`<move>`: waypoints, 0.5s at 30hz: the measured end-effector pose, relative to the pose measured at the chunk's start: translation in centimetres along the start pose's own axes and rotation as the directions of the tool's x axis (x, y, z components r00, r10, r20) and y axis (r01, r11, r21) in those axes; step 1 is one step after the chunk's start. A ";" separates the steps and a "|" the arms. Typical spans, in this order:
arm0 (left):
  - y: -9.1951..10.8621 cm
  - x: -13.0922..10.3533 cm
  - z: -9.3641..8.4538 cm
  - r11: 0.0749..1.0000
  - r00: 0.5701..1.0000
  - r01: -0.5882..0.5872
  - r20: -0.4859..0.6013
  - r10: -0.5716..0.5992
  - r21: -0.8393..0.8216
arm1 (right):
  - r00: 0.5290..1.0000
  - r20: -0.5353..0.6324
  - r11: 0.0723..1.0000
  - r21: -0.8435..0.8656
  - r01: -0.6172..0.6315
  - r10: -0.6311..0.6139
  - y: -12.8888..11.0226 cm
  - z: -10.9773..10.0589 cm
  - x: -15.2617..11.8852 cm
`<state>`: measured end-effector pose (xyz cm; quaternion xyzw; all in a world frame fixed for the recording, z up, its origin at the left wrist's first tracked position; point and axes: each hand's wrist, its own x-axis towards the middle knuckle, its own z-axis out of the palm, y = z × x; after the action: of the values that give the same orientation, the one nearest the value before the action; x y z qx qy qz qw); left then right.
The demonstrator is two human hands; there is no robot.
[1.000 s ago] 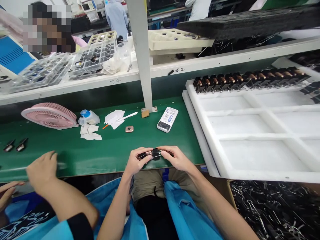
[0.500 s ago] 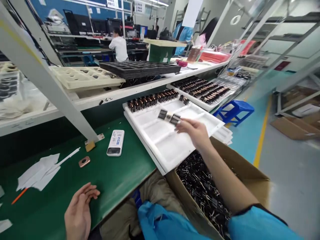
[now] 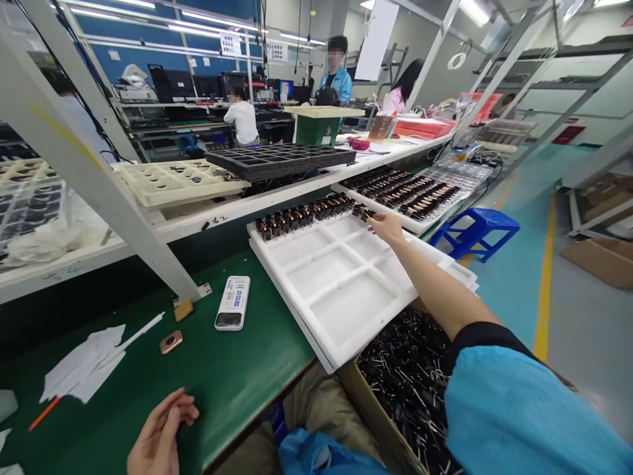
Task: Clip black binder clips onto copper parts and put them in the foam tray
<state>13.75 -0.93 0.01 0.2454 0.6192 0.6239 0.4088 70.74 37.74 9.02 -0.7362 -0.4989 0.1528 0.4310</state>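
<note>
At the back of the white divided tray [image 3: 301, 256], my right hand [image 3: 386, 227] is closed on a small part with black binder clips [image 3: 368, 215]. The fingers partly hide this part, which is at the right end of a row of similar clipped copper-coloured parts [image 3: 309, 212]. My left hand [image 3: 161, 435] rests low over the green table with fingers loosely curled and nothing in it. A white power bank [image 3: 232, 303] and a small rose-gold square thing [image 3: 171, 342] lie beyond it.
Below the tray on the right, a cardboard box [image 3: 363, 402] holds many black binder clips [image 3: 410, 382]. A second tray of clipped parts [image 3: 403, 188] stands behind. A slanted white post [image 3: 143, 224] rises at left. A blue stool [image 3: 477, 231] stands in the aisle.
My right hand has carried the clipped part away from me, from above the tray's middle to the back row. My left hand stays nearly where it was. The view has tilted up slightly.
</note>
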 end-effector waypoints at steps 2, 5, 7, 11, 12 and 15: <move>0.2 0.0 0.1 1.000 1.000 0.011 -0.015 -0.011 0.002 | 1.000 -0.011 0.997 -0.080 0.022 -0.023 0.2 0.4 0.3; 0.4 0.1 0.2 0.999 0.999 0.036 -0.029 -0.036 0.008 | 0.996 -0.050 0.976 -0.209 0.057 -0.069 0.3 0.6 0.3; 0.5 0.1 0.2 0.997 0.996 0.075 -0.050 -0.074 0.013 | 0.993 -0.067 0.955 -0.286 0.074 -0.097 0.4 0.7 0.0; 0.6 0.2 0.2 0.994 0.992 0.106 -0.069 -0.106 -0.004 | 0.992 -0.082 0.922 -0.383 0.057 -0.095 0.1 1.0 -0.5; 0.5 0.2 0.2 0.995 0.992 0.103 -0.065 -0.104 -0.006 | 0.992 -0.090 0.917 -0.395 0.044 -0.087 -0.1 0.9 -0.6; 0.2 0.3 0.1 0.998 0.997 0.071 -0.039 -0.071 -0.001 | 0.992 -0.102 0.910 -0.414 0.022 -0.071 -0.5 -0.4 -1.3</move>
<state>13.61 -0.59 0.16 0.2113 0.6356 0.6135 0.4183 70.09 36.50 9.36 -0.8059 -0.5116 -0.0086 0.2978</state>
